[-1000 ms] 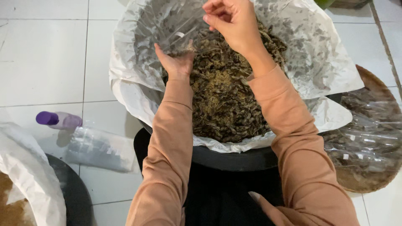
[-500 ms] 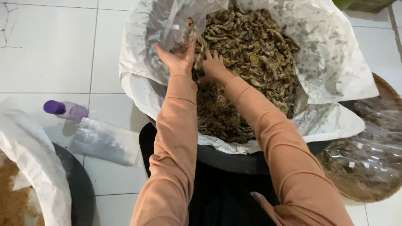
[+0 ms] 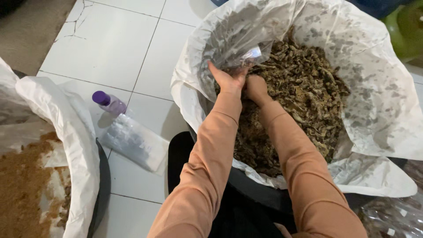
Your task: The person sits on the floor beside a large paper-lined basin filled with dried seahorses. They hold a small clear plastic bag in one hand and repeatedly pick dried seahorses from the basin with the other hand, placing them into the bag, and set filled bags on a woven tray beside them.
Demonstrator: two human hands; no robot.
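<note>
Nearest, two orange-sleeved arms reach over white floor tiles (image 3: 132, 53) into a black tub lined with white paper (image 3: 387, 110). Inside, the left hand (image 3: 227, 81) grips a small clear plastic bag (image 3: 246, 57) while the right hand (image 3: 256, 88) is clenched in the dried brown leaves (image 3: 308, 92). Left lie a purple-capped bottle (image 3: 110, 102), flat clear bags (image 3: 132, 141) and a lined tub of brown powder (image 3: 22, 189).

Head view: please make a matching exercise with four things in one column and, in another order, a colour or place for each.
Things:
1. bottle cap
2. sleeves
3. dried plant pieces
4. clear packet

Colour or place:
A. lying flat on the floor tiles
B. purple
C. inside the white-lined tub, under the left hand and right hand
D. orange-pink

Pairs: 1-B, 2-D, 3-C, 4-A
</note>
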